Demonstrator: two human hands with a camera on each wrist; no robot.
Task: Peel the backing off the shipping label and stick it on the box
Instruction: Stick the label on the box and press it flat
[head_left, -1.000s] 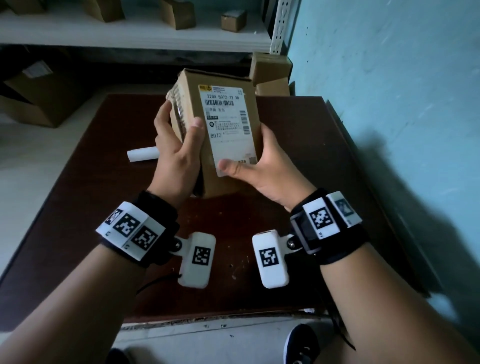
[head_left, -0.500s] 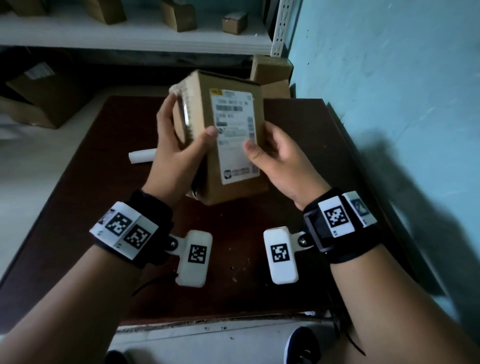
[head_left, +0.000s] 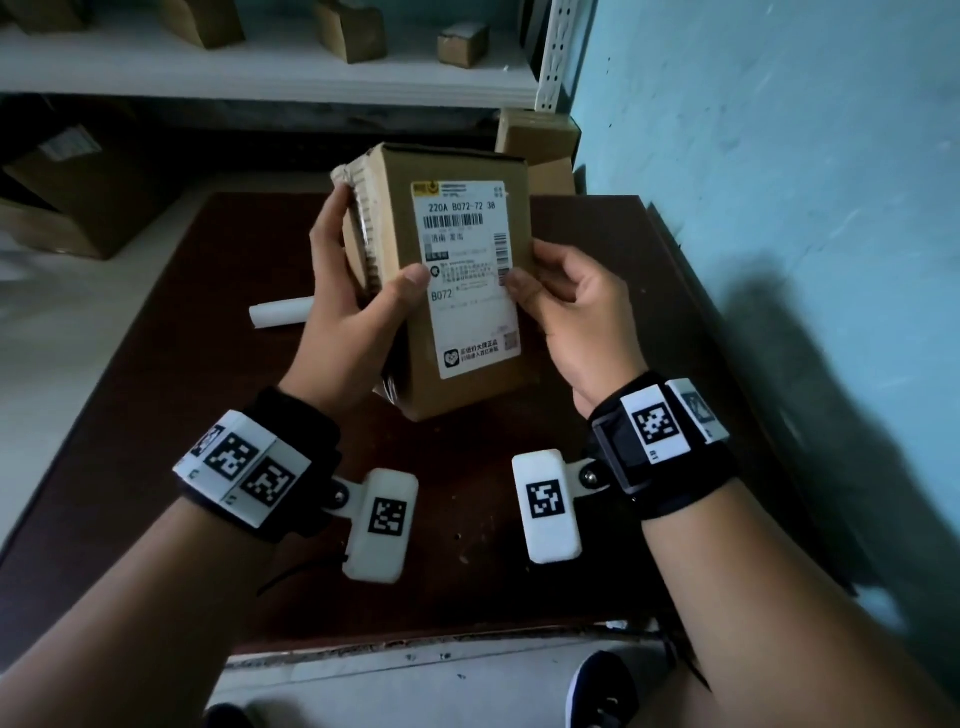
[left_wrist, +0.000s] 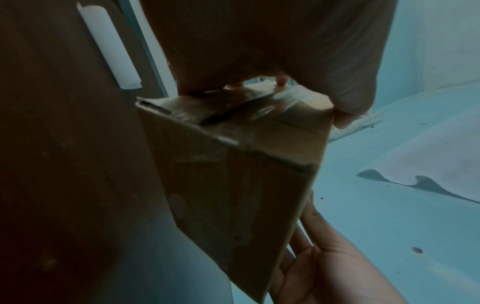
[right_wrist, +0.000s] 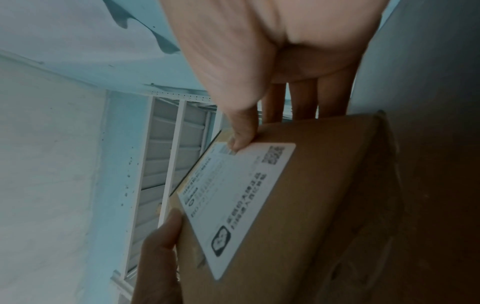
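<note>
I hold a brown cardboard box (head_left: 467, 387) upright above the dark table (head_left: 156, 415). A white shipping label (head_left: 470, 317) lies flat on the face turned toward me. My left hand (head_left: 353, 312) grips the box's left side, its thumb on the label's left edge. My right hand (head_left: 576, 317) holds the right side, thumb on the label's right edge and fingers behind. The right wrist view shows the label (right_wrist: 241, 195) on the box (right_wrist: 324, 216) under my thumb. In the left wrist view the taped box end (left_wrist: 233, 185) sits under my palm.
A rolled white strip of backing paper (head_left: 280, 314) lies on the table left of the box. A white shelf (head_left: 260, 73) with small cartons runs along the back. Cartons (head_left: 540, 145) stand behind the table by the blue wall (head_left: 779, 208). A large box (head_left: 67, 208) sits on the floor at left.
The box has tipped more upright, its label now facing me. My right thumb slid from the label's bottom corner up to the middle of its right edge.
</note>
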